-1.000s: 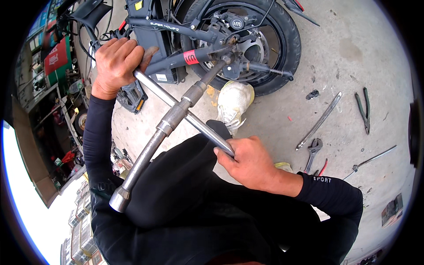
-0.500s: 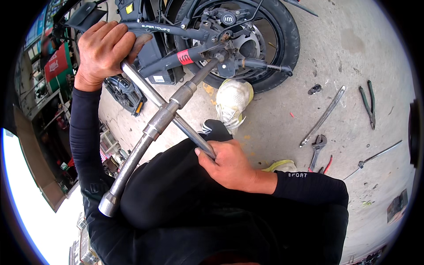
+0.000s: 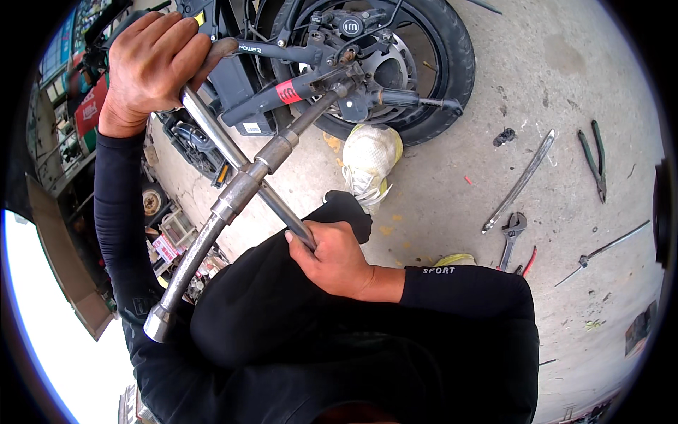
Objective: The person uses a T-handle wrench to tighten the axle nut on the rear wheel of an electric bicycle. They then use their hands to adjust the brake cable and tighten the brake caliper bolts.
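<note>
A steel four-way lug wrench (image 3: 236, 189) slants across the view, its far socket end against the hub area of a black wheel (image 3: 458, 71). My left hand (image 3: 154, 67) is closed around the upper-left arm of the wrench, thumb out along a dark frame bar. Closer to my body, my right hand (image 3: 330, 260) wraps around the opposite arm, above my bent knee. The free socket end points down toward my left elbow. What sits inside the far socket is hidden. Beside that socket are a brake disc (image 3: 400, 74) and a grey swingarm (image 3: 261, 104) with a red band.
On the concrete at right lie a flat metal bar (image 3: 521, 182), dark-handled pliers (image 3: 595, 162), an adjustable wrench (image 3: 513, 237), a red-handled tool (image 3: 530, 261) and a thin rod (image 3: 607, 249). My white shoe (image 3: 371, 159) stands just below the wheel. Cluttered shelves and parts fill the left side.
Both hands and the lug wrench have shifted slightly left, the right hand more than the left. Both grips hold, and the far socket stays at the wheel hub. The view has shifted a little too.
</note>
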The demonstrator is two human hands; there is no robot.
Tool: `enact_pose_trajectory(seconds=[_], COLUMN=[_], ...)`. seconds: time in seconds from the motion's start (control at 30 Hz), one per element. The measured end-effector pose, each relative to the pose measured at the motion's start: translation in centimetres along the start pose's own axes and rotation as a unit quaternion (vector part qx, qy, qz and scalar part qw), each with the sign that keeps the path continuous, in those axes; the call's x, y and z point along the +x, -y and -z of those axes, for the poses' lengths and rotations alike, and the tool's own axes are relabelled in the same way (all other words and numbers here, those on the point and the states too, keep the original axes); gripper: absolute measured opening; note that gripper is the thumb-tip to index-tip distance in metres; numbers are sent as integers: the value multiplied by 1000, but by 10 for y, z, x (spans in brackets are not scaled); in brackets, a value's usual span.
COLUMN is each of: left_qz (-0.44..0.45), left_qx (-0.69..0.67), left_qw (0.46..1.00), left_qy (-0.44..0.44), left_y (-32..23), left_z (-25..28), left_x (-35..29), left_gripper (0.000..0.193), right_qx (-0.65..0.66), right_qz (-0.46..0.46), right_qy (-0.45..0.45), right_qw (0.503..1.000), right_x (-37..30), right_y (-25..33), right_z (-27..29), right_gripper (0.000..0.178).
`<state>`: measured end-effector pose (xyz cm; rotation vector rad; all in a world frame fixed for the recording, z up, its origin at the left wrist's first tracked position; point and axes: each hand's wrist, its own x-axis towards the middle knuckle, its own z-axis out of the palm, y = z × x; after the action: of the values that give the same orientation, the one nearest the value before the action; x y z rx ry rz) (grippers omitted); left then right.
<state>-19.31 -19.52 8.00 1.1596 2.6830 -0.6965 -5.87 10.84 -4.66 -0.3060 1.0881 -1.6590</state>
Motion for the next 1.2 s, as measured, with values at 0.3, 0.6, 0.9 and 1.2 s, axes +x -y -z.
enact_pose_trajectory(seconds=[0.3, 0.6, 0.9, 1.2], left_qz=[-28, -55, 140, 361], left_qx=[24, 13, 50, -57], left_qw=[999, 991, 989, 930], left_qy=[3, -118, 6, 38], left_y=[3, 11, -31, -115], left_z=[-1, -58, 3, 4], left_x=[8, -26, -26, -71], left_gripper=[25, 36, 26, 40], right_qx=[4, -19, -165, -393], right_qz=[32, 42, 42, -89], right_qy=[-30, -10, -24, 169], right_qw=[999, 999, 985, 899], right_x=[6, 1, 2, 15], right_y=[-6, -13, -6, 75], right_z=[-8, -15, 7, 99], right_gripper=[36, 40, 46, 35])
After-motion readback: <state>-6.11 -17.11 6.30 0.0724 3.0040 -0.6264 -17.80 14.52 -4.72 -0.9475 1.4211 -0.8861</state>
